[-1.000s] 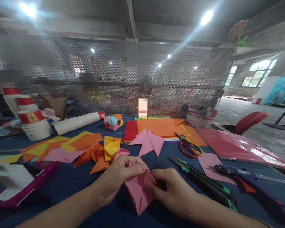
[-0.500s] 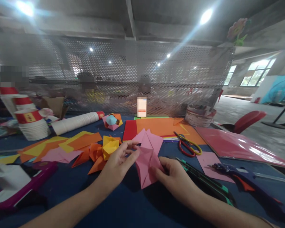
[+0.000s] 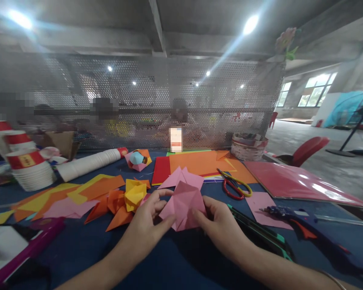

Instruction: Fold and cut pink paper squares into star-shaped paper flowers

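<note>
Behind a dark blue bench, a perforated screen closes off most of my view, with grey room and bright windows to the right. At front centre, raised between the two hands, is the folded pink paper, which hides part of a paler pink folded piece beyond it.

On my feed the right hand pinches the sheet's right side, thumb on the near face and fingers behind. The left hand curls at the opposite flap, thumb at its lower edge; I cannot tell whether those fingers press together or only steady it.

I judge the step in hand to be opening and shaping the folds. To my mind, the next move calls for a light, even hold on both sides, so the creases neither tear nor collapse.

I can't see the back of the paper or the fingertips there. My right forearm view covers part of the green-and-black cutter, a purple tool is cut off at the left edge, and blurred patches mask the shapes beyond the screen.
</note>
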`<control>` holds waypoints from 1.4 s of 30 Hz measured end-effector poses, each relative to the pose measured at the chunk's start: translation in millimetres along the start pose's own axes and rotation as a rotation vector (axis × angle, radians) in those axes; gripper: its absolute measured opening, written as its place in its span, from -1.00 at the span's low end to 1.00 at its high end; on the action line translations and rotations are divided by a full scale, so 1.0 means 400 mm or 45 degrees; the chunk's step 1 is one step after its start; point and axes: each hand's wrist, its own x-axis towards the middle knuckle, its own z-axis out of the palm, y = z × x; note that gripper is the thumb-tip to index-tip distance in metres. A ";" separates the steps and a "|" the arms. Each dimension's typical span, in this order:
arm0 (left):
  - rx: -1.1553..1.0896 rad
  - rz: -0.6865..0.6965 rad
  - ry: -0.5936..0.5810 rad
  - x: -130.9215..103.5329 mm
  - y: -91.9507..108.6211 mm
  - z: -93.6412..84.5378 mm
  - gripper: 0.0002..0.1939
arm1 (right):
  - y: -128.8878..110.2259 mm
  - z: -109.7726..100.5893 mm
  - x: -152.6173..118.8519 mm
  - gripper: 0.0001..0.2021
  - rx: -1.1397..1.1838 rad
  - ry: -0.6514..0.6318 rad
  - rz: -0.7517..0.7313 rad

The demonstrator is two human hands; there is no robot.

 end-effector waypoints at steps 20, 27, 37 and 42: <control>0.800 0.591 0.235 -0.021 -0.023 -0.009 -0.80 | -0.016 -0.006 0.002 -0.81 0.261 -0.131 0.043; 0.851 0.598 0.332 -0.027 -0.020 -0.008 -0.76 | -0.010 0.002 -0.007 -0.80 0.241 -0.166 -0.051; 0.895 0.641 0.361 -0.022 -0.014 -0.012 -0.74 | 0.008 0.009 -0.018 -0.83 -0.049 -0.196 -0.112; 0.859 0.540 0.298 -0.020 -0.016 -0.013 -0.63 | 0.009 0.007 -0.019 -0.84 -0.184 -0.182 -0.139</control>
